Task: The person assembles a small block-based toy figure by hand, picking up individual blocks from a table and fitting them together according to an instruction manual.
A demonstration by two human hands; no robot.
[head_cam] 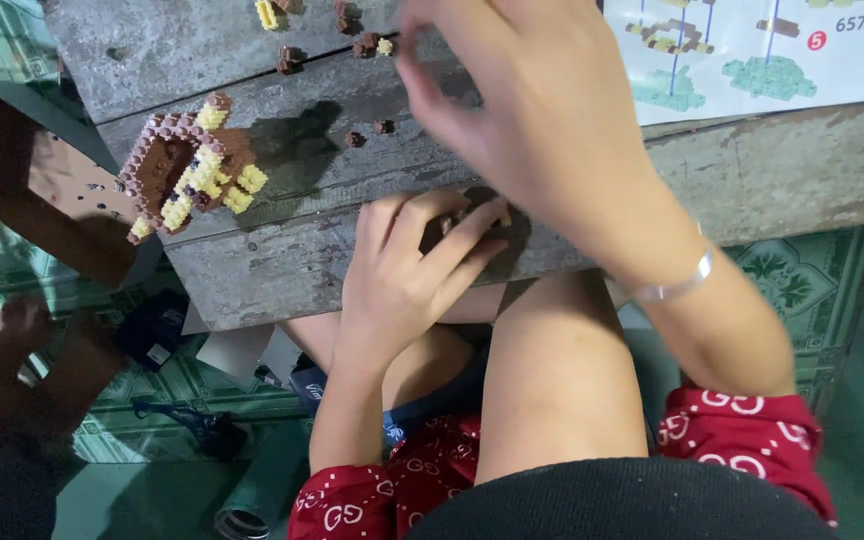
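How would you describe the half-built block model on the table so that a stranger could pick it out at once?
Start at the grey, cracked wooden table and look to its left end, away from the instruction sheet. There sits the block model, tilted, brown with a pale rim and yellow pieces. Unlike the loose bricks nearby, it is one large joined piece.

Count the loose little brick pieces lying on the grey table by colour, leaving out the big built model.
Loose pieces on the table, apart from the model:
Yellow only: 1
Brown only: 4
Brown and yellow joined: 1
Total: 6
The right hand may hide more.
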